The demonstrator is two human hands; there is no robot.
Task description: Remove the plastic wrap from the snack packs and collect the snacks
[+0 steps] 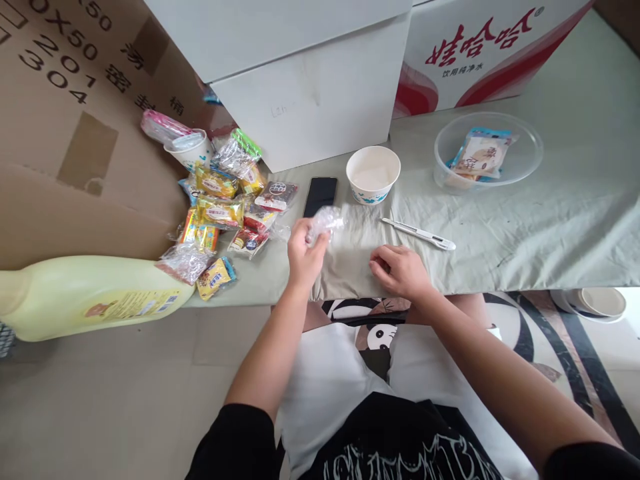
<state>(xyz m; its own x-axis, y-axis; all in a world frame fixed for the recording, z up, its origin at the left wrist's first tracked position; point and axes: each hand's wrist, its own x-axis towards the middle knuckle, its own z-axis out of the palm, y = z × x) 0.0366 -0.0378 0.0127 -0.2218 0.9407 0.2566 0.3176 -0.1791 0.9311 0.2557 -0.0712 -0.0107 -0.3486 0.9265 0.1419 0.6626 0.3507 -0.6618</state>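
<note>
**Busy left side, roomier right**

So the bench, draped in pale green cloth, has most of its elbow room out to the right. Its near edge runs right above the person's lap, so I reckon anything up front could slip off.

A brown carton walls in the left, while a white box and a red-and-white box block the back. A big yellow bottle lies on its side by the carton, with a pile of packets crammed in next to it.

Progress-wise: a few packets are in the clear tub, lots more sit outside it, so it looks like early days to me. The paper bowl stands mid-bench.

Right grip is loosely curled near the edge, nothing showing in it. Left grip is up by the phone. A white cutter lies beyond the right one, cloth around it.

Smallest: the crumpled clear wrapper, pinched in that left grip. Can't tell if anything's inside.
</note>
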